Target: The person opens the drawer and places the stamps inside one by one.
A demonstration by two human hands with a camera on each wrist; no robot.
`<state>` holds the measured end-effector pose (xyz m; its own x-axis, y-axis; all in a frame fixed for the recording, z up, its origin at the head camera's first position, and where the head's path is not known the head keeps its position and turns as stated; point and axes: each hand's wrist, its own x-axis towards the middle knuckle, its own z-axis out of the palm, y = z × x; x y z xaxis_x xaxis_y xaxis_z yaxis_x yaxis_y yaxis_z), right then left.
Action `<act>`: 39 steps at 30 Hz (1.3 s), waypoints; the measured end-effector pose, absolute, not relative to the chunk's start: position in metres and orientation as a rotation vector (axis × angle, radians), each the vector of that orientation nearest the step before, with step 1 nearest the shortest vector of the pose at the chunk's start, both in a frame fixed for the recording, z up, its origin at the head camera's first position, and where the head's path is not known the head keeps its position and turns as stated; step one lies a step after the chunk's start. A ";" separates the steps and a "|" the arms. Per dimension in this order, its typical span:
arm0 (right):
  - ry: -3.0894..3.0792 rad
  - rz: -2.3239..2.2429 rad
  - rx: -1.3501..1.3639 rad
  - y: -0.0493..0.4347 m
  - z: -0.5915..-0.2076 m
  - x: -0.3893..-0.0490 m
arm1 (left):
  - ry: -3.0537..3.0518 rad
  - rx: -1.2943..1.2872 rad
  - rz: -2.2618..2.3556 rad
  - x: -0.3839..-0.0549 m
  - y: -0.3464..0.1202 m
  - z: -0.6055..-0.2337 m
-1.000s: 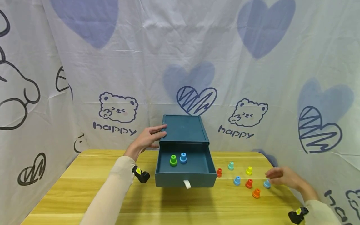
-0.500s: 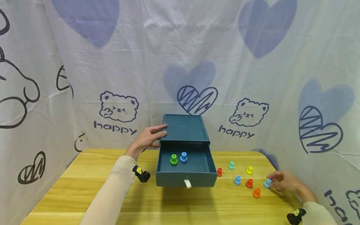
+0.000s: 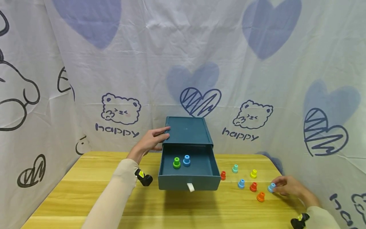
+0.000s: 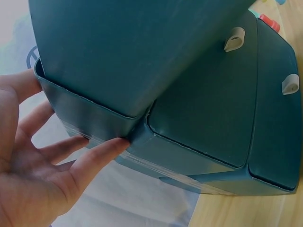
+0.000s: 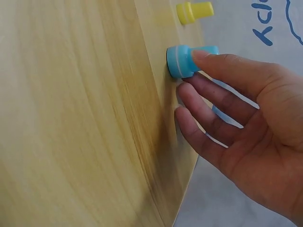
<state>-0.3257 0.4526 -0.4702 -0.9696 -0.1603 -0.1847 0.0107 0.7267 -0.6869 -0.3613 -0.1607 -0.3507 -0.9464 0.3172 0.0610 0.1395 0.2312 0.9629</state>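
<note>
My left hand rests against the left side of a dark teal drawer box, fingers fairly straight. In the left wrist view its fingertips touch the side wall of the box. The top drawer is pulled out. Inside it stand a green stepped peg and a blue stepped peg. At the table's right, my right hand pinches a light blue stepped peg between thumb and a finger. That peg's wide base is at the tabletop; its other fingers hang loosely curved.
Between the drawer and the right hand stand red, orange, yellow, blue and pale teal pegs. Another red peg is beside the drawer. Lower drawers with white pull loops show underneath. A printed curtain hangs behind the wooden table.
My right hand has come down around the light blue peg and closed thumb and finger on it. The left hand stays at the box.
</note>
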 end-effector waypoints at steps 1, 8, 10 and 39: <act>2.699 -1.072 -0.126 0.452 -0.470 -0.326 | 2.344 0.441 1.810 -0.361 -0.161 -0.351; 2.650 -1.055 -0.132 0.450 -0.463 -0.328 | 2.335 0.442 1.817 -0.360 -0.160 -0.353; 2.640 -1.057 -0.172 0.449 -0.457 -0.329 | 2.330 0.442 1.821 -0.359 -0.160 -0.353; 2.719 -0.981 -0.709 0.341 -0.350 -0.331 | 2.304 0.363 1.842 -0.361 -0.159 -0.351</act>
<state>-0.3310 0.3414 -0.3499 -0.8735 -0.4868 0.0053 -0.3781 0.6716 -0.6372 -0.3612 -0.1587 -0.3511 -0.9559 0.2929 0.0196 0.0836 0.2074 0.9747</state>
